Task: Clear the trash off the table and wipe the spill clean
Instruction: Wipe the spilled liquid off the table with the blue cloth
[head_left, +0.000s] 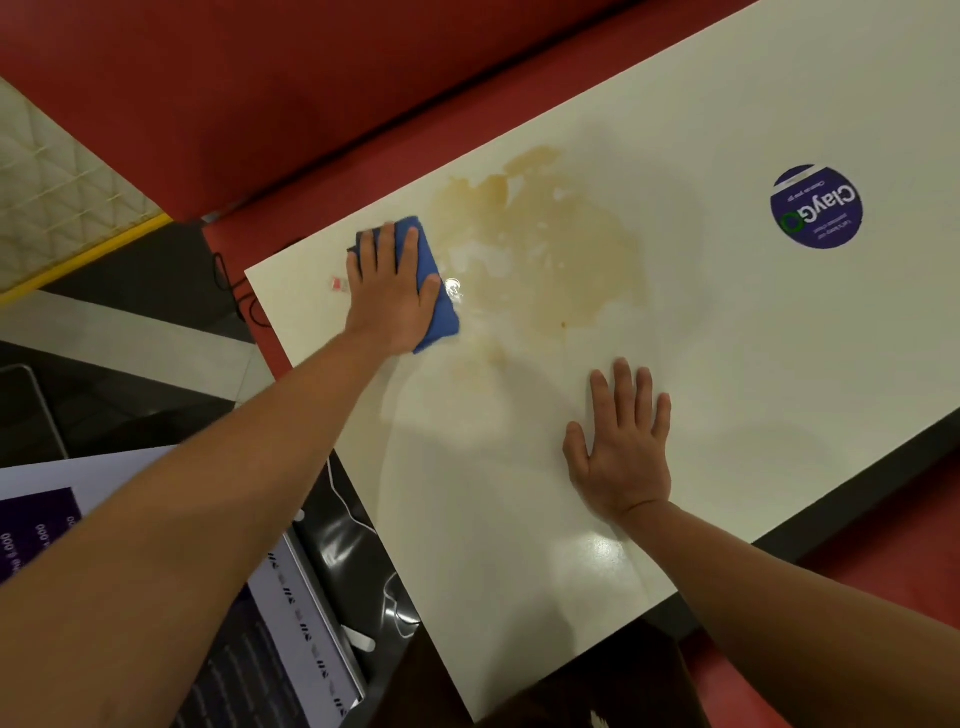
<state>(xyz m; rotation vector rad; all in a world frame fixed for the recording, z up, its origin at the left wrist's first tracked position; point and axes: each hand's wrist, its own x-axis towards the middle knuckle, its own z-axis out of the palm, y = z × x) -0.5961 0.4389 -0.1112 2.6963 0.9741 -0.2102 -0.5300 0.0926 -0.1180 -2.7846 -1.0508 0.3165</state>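
Note:
A wide brown spill (550, 244) spreads across the far left part of the white table (727, 338). My left hand (389, 291) lies flat on a folded blue cloth (436, 291), pressing it onto the table at the spill's left edge. The cloth shows past my fingers and along the right side of my palm. My right hand (621, 441) rests flat on the table with fingers spread, nearer to me and just below the spill. A thin wet smear (483, 364) runs from the cloth towards me.
A small red scrap (338, 283) lies on the table left of the cloth. A round purple sticker (815, 207) sits at the far right. A red bench seat (234, 104) runs behind the table. A printed sign board (291, 613) stands at the lower left.

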